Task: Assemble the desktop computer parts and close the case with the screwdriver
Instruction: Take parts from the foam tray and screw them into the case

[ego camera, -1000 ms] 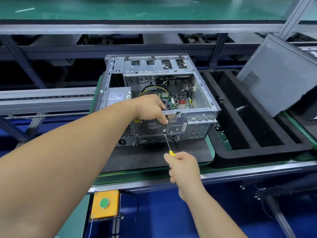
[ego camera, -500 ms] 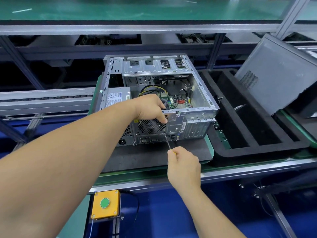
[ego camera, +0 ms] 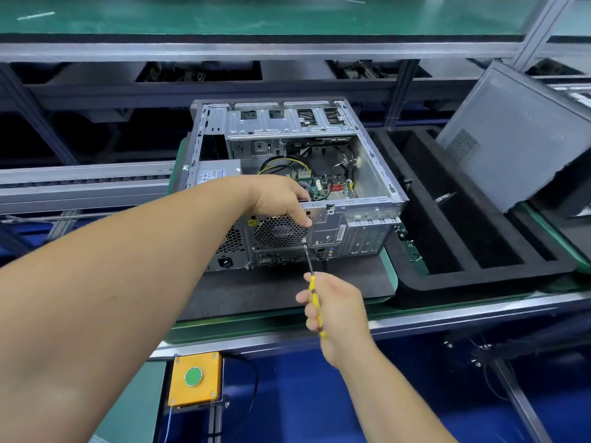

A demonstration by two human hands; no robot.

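An open grey computer case [ego camera: 358, 219] lies on its side on a dark mat [ego camera: 256, 292], its rear panel facing me and its motherboard and cables showing inside. My left hand [ego camera: 281, 199] grips the top edge of the rear panel above the round fan grille [ego camera: 278, 231]. My right hand [ego camera: 335, 308] holds a yellow-handled screwdriver [ego camera: 311, 273]. Its thin shaft points up and its tip touches the rear panel just right of the fan grille. The grey side panel [ego camera: 518, 135] leans at the right, off the case.
A black foam tray [ego camera: 479, 276] with long slots sits right of the case on the green conveyor. A yellow box with a green button [ego camera: 194, 377] hangs below the table's front rail. Metal shelf frames run behind the case.
My right hand has shifted its hold on the screwdriver, so more of the yellow handle shows. The tip stays at the same spot on the rear panel. My left hand has not moved.
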